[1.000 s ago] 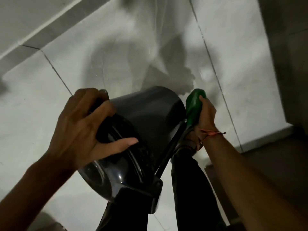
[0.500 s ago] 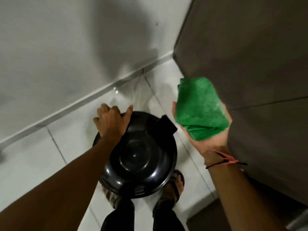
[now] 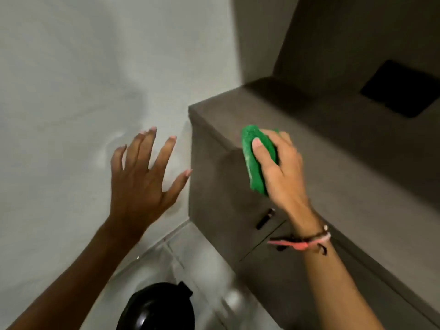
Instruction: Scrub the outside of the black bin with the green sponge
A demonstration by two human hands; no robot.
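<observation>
The black bin (image 3: 156, 308) stands upright on the white floor at the bottom edge of the view, only its glossy lid showing. My left hand (image 3: 142, 177) is raised well above it with fingers spread, holding nothing, in front of the white wall. My right hand (image 3: 281, 167) is higher up on the right, gripping the green sponge (image 3: 254, 160) between thumb and fingers, over the corner of the brown counter. Neither hand touches the bin.
A brown counter (image 3: 309, 120) with a cabinet door and dark handle (image 3: 265, 218) fills the right side. A black rectangular opening (image 3: 402, 89) sits in its top. A white wall (image 3: 71, 91) is on the left, and white floor tiles (image 3: 197, 258) lie below.
My left hand has let go of the bin's lid and lifted with fingers spread. The view has tilted upward, so the bin dropped to the bottom edge. My right hand turned over the sponge.
</observation>
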